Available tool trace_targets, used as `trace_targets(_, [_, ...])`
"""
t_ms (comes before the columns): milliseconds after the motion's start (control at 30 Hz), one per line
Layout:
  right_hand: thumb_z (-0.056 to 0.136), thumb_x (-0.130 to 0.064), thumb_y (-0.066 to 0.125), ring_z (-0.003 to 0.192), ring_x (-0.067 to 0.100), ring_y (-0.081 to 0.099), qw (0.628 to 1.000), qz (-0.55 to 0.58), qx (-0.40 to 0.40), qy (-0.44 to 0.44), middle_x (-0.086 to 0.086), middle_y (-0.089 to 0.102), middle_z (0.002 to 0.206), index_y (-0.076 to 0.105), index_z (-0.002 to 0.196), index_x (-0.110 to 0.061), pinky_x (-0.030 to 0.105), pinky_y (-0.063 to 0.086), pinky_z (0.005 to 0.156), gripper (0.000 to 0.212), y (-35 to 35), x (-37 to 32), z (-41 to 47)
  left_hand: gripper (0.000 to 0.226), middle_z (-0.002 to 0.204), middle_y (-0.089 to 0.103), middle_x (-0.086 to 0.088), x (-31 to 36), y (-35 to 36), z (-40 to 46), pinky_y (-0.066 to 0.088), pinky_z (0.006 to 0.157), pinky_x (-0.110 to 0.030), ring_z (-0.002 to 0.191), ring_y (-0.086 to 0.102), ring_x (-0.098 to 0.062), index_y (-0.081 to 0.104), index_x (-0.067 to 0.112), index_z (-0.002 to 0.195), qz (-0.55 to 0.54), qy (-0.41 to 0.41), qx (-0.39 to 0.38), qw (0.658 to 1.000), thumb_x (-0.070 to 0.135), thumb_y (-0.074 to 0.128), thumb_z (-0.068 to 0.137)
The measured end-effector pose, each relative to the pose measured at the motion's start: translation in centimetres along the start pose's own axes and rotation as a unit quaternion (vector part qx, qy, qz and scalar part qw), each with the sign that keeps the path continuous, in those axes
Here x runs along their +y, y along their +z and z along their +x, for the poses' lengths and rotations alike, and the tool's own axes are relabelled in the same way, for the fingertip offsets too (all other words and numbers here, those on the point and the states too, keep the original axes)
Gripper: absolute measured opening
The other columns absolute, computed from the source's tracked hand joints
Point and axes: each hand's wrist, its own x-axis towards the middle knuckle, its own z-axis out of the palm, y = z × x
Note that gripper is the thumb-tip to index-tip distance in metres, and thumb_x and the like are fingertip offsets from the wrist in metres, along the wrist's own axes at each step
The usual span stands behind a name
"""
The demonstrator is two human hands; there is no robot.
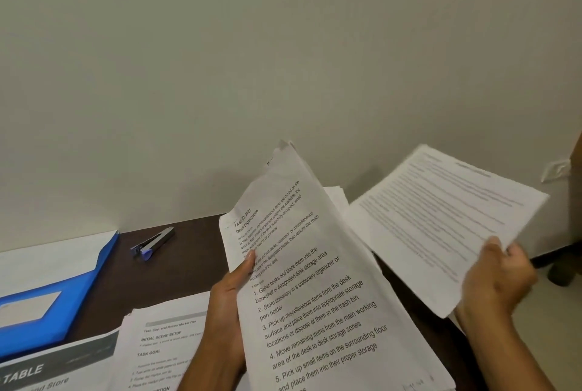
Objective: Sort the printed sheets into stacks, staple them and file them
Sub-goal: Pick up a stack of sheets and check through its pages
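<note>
My left hand (228, 299) grips a thick bundle of printed sheets (318, 290) by its left edge, thumb on the top page headed "Desk Organization", tilted up above the dark desk. My right hand (497, 277) pinches a separate printed sheet (441, 220) by its lower right edge and holds it off to the right, apart from the bundle. A small stack of printed pages (160, 349) lies on the desk at lower left. A blue and black stapler (153, 243) rests on the desk near the wall. A blue file folder (75, 293) lies at the far left.
The dark brown desk (185, 261) stands against a plain pale wall. A sheet with a grey banner reading "TABLE" (53, 365) lies at the bottom left. More white sheets (337, 195) lie behind the bundle. A wall socket (556, 170) is at right, with floor beyond the desk's right edge.
</note>
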Motion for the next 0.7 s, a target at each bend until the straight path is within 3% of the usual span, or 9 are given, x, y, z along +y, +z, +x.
trace_targets(67, [0.11,-0.024,0.051,0.099,0.023,0.07,0.998,0.001,0.05,0.033,0.004,0.069,0.115,0.064,0.122,-0.015,0.045,0.058,0.094,0.02,-0.9,0.8,1.0,0.044,0.125,0.071,-0.024,0.0,-0.1,0.0,0.057,0.088,-0.06,0.104,0.07,-0.044,0.068,0.01,0.134,-0.002,0.007,0.0,1.0,0.021,0.066,0.091])
trace_targets(200, [0.106,-0.017,0.059,0.103,0.024,0.07,0.997,-0.032,0.066,0.039,0.005,0.069,0.119,0.064,0.123,-0.012,0.048,0.06,0.091,0.018,-1.2,1.1,1.4,0.049,0.117,0.073,-0.019,0.0,-0.6,0.1,0.06,0.086,-0.054,0.096,0.073,-0.039,0.068,0.012,0.136,-0.002,0.028,-0.001,1.0,0.026,0.069,0.089])
trace_targets(300, [0.106,-0.014,0.059,0.095,0.027,0.065,0.996,-0.082,-0.002,0.018,0.009,0.068,0.113,0.066,0.113,-0.008,0.043,0.056,0.084,0.011,-0.8,0.8,0.9,0.039,0.102,0.075,-0.018,0.2,-0.7,-0.1,0.065,0.068,-0.048,0.079,0.076,-0.036,0.074,0.011,0.126,0.01,0.044,-0.012,0.999,0.028,0.068,0.091])
trace_targets(433, [0.106,-0.02,0.06,0.084,0.032,0.074,0.984,-0.069,-0.163,0.026,0.009,0.078,0.1,0.071,0.099,-0.011,0.035,0.056,0.07,0.015,0.3,0.2,-0.4,0.039,0.104,0.074,-0.02,0.2,-0.5,0.0,0.064,0.065,-0.048,0.081,0.075,-0.038,0.073,0.01,0.127,0.004,0.034,-0.008,0.999,0.026,0.068,0.091])
trace_targets(500, [0.107,-0.022,0.059,0.08,0.028,0.078,0.97,-0.038,-0.236,0.045,0.005,0.081,0.092,0.074,0.103,-0.015,0.031,0.058,0.064,0.017,0.7,-0.7,-1.4,0.041,0.11,0.073,-0.022,0.1,-0.3,0.1,0.064,0.07,-0.051,0.088,0.074,-0.04,0.071,0.01,0.131,0.013,0.02,-0.005,1.0,0.024,0.066,0.093])
trace_targets(633, [0.11,-0.023,0.053,0.082,0.023,0.079,0.932,-0.003,-0.359,0.054,0.003,0.082,0.098,0.075,0.112,-0.015,0.027,0.06,0.058,0.024,1.2,-1.9,-2.8,0.044,0.128,0.069,-0.026,-0.2,-0.2,0.3,0.053,0.099,-0.062,0.108,0.068,-0.045,0.067,0.005,0.136,0.048,-0.01,0.008,0.999,0.021,0.065,0.095])
trace_targets(700, [0.11,-0.02,0.05,0.082,0.021,0.079,0.92,0.004,-0.389,0.05,0.006,0.082,0.101,0.074,0.113,-0.011,0.025,0.06,0.059,0.026,1.5,-2.1,-3.2,0.042,0.132,0.067,-0.028,-0.3,-0.1,0.4,0.049,0.104,-0.063,0.111,0.067,-0.046,0.067,0.004,0.135,0.062,-0.02,0.008,0.998,0.021,0.064,0.097])
